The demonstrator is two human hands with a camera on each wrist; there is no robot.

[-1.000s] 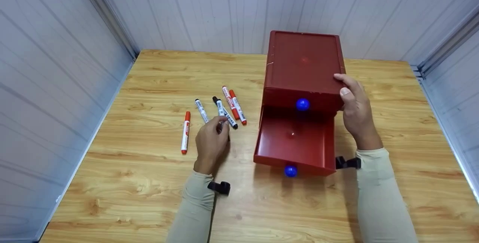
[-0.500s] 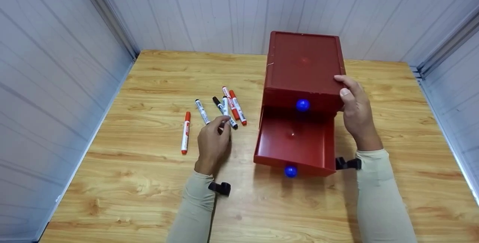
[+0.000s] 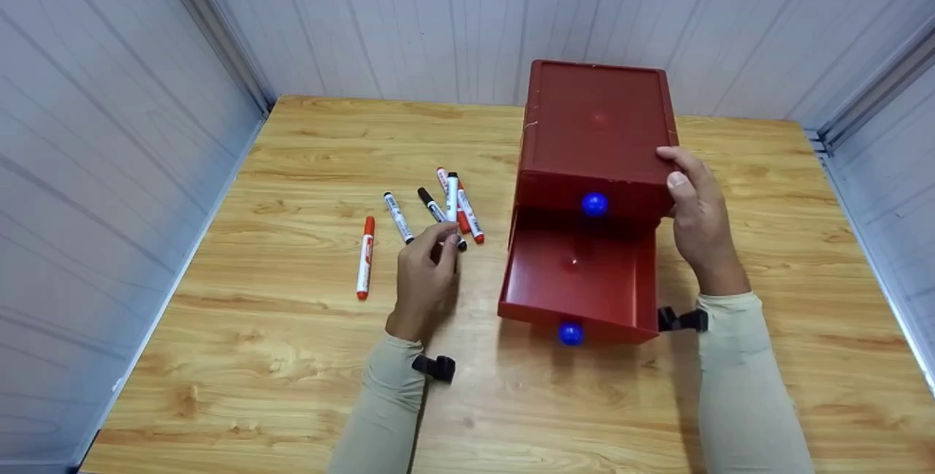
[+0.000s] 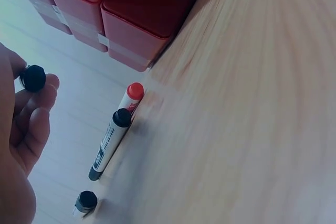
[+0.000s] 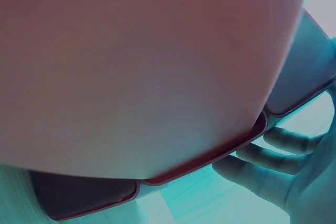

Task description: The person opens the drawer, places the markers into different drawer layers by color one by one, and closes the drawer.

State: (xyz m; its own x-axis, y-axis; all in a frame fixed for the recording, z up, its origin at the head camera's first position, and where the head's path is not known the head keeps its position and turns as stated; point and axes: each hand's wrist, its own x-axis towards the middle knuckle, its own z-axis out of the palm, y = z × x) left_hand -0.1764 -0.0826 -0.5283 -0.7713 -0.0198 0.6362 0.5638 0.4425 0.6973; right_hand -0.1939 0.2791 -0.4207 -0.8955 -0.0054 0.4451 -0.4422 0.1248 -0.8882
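Shifted rightward, the black-capped white tubular marker (image 3: pixel 452 196) pinched by the left hand (image 3: pixel 426 273) above red-capped white markers (image 3: pixel 471 218) could slip if held loosely, while the right hand (image 3: pixel 699 224), fingers extended, touches the red plastic cabinet (image 3: pixel 595 131).

Wood-grain tabletop (image 3: pixel 256 357), pale streaked wall panels (image 3: pixel 380 21), grey corner strips (image 3: pixel 212 28), possibly metal
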